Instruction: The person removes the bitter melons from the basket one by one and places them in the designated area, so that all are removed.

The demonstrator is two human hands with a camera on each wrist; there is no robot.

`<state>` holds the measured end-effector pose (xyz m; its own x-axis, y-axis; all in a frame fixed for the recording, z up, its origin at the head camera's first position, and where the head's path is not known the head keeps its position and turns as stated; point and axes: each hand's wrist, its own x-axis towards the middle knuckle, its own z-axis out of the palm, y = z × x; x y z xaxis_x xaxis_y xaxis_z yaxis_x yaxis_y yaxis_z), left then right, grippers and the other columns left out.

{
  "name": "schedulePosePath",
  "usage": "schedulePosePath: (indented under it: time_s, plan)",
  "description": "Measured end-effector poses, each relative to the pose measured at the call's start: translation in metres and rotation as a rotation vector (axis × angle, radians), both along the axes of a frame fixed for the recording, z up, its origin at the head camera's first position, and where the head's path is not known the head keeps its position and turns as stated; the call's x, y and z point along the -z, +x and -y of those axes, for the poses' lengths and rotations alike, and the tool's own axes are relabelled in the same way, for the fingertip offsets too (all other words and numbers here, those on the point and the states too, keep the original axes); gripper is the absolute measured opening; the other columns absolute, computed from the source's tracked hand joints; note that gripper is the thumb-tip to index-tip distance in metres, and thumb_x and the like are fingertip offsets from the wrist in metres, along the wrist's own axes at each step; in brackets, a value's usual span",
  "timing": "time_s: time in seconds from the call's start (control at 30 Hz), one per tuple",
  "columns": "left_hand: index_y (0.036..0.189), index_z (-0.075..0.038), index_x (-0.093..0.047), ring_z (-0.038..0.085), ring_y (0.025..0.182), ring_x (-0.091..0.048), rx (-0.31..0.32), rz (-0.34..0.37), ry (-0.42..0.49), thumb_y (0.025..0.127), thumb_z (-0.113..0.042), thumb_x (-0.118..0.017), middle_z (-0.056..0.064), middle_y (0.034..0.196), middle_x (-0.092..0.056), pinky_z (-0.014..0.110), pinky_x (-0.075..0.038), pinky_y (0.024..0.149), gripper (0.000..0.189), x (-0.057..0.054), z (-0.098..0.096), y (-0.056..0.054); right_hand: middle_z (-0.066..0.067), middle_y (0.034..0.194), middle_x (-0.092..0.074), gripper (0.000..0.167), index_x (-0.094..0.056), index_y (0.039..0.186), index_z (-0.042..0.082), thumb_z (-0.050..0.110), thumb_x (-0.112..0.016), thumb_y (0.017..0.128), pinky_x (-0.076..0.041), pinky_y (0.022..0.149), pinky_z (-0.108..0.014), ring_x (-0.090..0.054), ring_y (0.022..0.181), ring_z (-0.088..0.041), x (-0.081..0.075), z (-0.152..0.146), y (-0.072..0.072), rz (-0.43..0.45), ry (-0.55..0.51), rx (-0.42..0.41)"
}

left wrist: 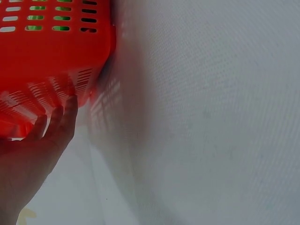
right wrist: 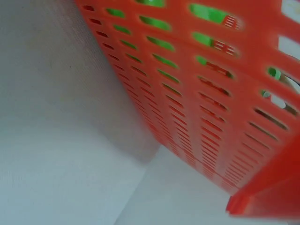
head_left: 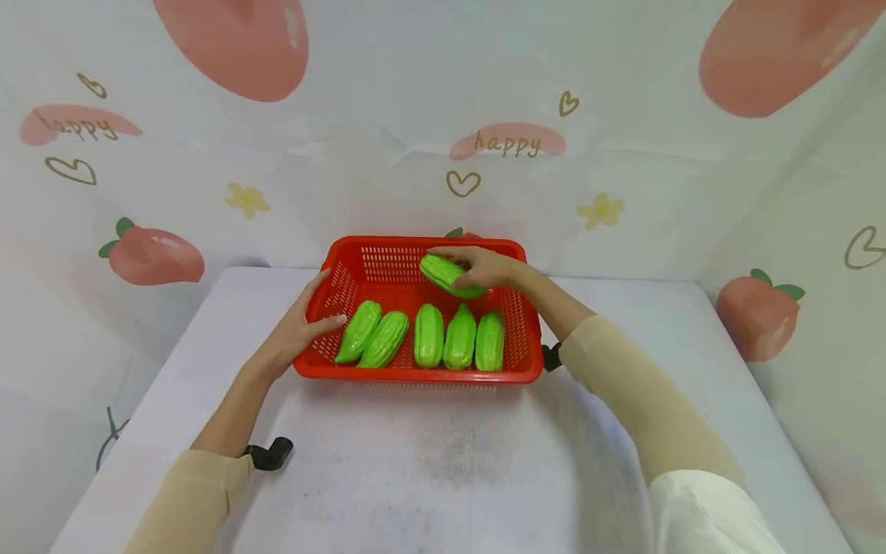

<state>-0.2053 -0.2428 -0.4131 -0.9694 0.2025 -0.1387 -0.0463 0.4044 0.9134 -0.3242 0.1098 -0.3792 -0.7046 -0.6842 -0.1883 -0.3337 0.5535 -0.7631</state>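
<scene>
A red slotted plastic basket (head_left: 415, 375) stands on the white table. My left hand (head_left: 294, 331) holds its left side, with the thumb over the rim and the fingers along the outer wall; those fingers show against the slots in the left wrist view. My right hand (head_left: 487, 268) grips a green, ridged bitter melon (head_left: 441, 273) over the back right part of the basket. Along the front of the basket lie several more bitter melons, two slanted ones (head_left: 384, 340) on the left and three upright-pointing ones (head_left: 459, 338) on the right. In the right wrist view the basket wall (right wrist: 187, 108) hides the right hand.
White tabletop (head_left: 450, 477) stretches in front of the basket and to both sides. Behind it hangs a white cloth backdrop (head_left: 388, 154) printed with fruit and hearts. A black wrist mount (head_left: 271, 454) sticks out by the left sleeve.
</scene>
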Motion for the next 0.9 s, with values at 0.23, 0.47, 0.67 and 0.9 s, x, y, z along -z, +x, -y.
schedulePosePath:
  time_s: [0.23,0.47,0.67,0.9]
  plan:
    - [0.158,-0.043,-0.008,0.032,0.128,-0.043,-0.009,0.017,0.013,0.094,-0.039,-0.066,0.013,0.155,-0.032,0.039,-0.05,0.095,0.087,-0.001,0.0,0.001,-0.008,0.148,-0.041,0.073,-0.034,0.154,0.03,0.017,-0.069,0.092,-0.049,0.095,-0.041,-0.042,0.134,-0.027,-0.012,-0.011,0.007,-0.003,-0.049,0.045]
    - [0.159,-0.041,-0.008,0.031,0.128,-0.044,0.01,0.004,0.029,0.095,-0.029,-0.066,0.014,0.154,-0.032,0.029,-0.05,0.091,0.087,-0.001,-0.001,0.0,-0.005,0.153,-0.036,0.076,-0.034,0.155,0.037,0.023,-0.072,0.09,-0.048,0.094,-0.042,-0.043,0.131,-0.023,-0.021,-0.027,0.017,-0.012,-0.073,0.083]
    - [0.159,-0.041,-0.008,0.032,0.126,-0.044,0.014,0.009,0.051,0.094,-0.035,-0.067,0.015,0.153,-0.034,0.026,-0.052,0.087,0.088,-0.002,-0.003,-0.001,0.004,0.157,-0.032,0.076,-0.034,0.155,0.031,0.02,-0.073,0.09,-0.042,0.104,-0.048,-0.038,0.137,-0.026,-0.027,-0.044,0.019,-0.057,-0.123,0.085]
    - [0.159,-0.039,-0.007,0.035,0.129,-0.042,0.018,0.008,0.063,0.094,-0.024,-0.067,0.016,0.153,-0.032,0.022,-0.052,0.083,0.089,0.001,-0.001,-0.002,-0.008,0.149,-0.043,0.078,-0.033,0.155,0.028,0.019,-0.074,0.09,-0.05,0.096,-0.044,-0.051,0.127,-0.03,-0.035,-0.064,0.029,0.029,-0.222,0.133]
